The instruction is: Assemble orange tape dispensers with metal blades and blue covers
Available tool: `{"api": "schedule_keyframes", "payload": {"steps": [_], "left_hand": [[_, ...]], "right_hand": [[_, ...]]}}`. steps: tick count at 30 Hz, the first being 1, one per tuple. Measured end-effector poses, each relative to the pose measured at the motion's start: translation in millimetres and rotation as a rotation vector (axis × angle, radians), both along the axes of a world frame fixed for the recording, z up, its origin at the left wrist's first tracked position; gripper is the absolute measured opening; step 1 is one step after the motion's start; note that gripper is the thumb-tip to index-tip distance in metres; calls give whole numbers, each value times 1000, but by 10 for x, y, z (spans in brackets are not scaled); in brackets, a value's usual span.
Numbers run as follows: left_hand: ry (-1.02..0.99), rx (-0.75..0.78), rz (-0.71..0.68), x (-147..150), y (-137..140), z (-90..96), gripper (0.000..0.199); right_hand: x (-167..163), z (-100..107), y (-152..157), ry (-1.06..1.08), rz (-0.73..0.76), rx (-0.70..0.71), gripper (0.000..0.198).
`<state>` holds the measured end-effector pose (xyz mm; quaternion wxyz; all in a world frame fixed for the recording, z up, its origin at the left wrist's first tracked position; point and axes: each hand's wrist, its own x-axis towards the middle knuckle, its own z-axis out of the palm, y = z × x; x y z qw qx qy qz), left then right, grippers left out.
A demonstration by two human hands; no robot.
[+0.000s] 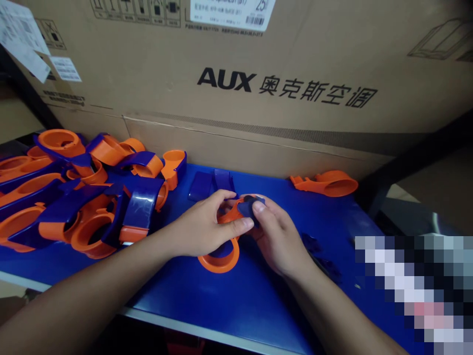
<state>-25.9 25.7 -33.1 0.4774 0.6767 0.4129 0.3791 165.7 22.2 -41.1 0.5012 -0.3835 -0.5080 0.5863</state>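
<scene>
Near the middle of the head view, my left hand (pixel 205 224) is closed around an orange tape dispenser body (pixel 229 213), thumb pointing right. My right hand (pixel 275 229) pinches a small dark blue piece (pixel 246 208) against the dispenser's upper end. An orange ring (pixel 220 257) shows just below my left hand; whether it belongs to the held dispenser is hidden by the fingers. Beyond my hands, two loose blue covers (pixel 201 186) lie on the blue tabletop (pixel 192 296). Small dark pieces (pixel 320 256) lie to the right of my right wrist.
Assembled orange and blue tape dispensers (pixel 92 217) are heaped on the left. A lone orange dispenser body (pixel 325 183) lies at the back right. Behind the table stands a large cardboard box (pixel 166 84). Part of the lower right is pixelated.
</scene>
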Motion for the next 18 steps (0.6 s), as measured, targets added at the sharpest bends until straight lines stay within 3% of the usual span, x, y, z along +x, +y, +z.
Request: {"api": "schedule_keyframes", "payload": {"steps": [4, 7, 9, 13, 18], "left_hand": [[21, -186, -147, -90, 6, 108, 79], [24, -259, -75, -112, 25, 163, 82], [-13, -299, -23, -98, 43, 163, 71], [-70, -222, 79, -66, 102, 132, 44], [-189, -138, 265, -96, 216, 139, 38]], "right_hand": [[-25, 31, 38, 104, -111, -31, 39], [-12, 63, 109, 214, -220, -55, 39], [29, 87, 160, 266, -281, -89, 38], [140, 136, 224, 270, -277, -203, 36], [178, 143, 221, 200, -212, -313, 29]]}}
